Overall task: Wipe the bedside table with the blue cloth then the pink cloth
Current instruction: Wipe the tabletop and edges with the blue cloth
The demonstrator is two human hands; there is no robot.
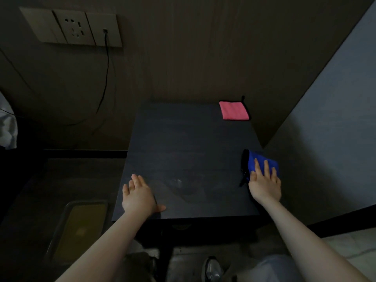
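On bedside table (183, 143) right edge: right hand (264, 185) flat on blue cloth (262, 161), ungripped; left hand (138, 197) open, empty. Pink cloth (234, 110) untouched at far corner; pink pass remaining.

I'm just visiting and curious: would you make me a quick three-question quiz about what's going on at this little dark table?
1. True or false: the pink cloth lies under the right hand.
2. Which hand rests on the blue cloth? A) left B) right C) neither
3. Fill in: the left hand lies flat on the near left part of the ____.

Key:
1. False; it sits untouched at the far right corner of the bedside table.
2. B
3. bedside table
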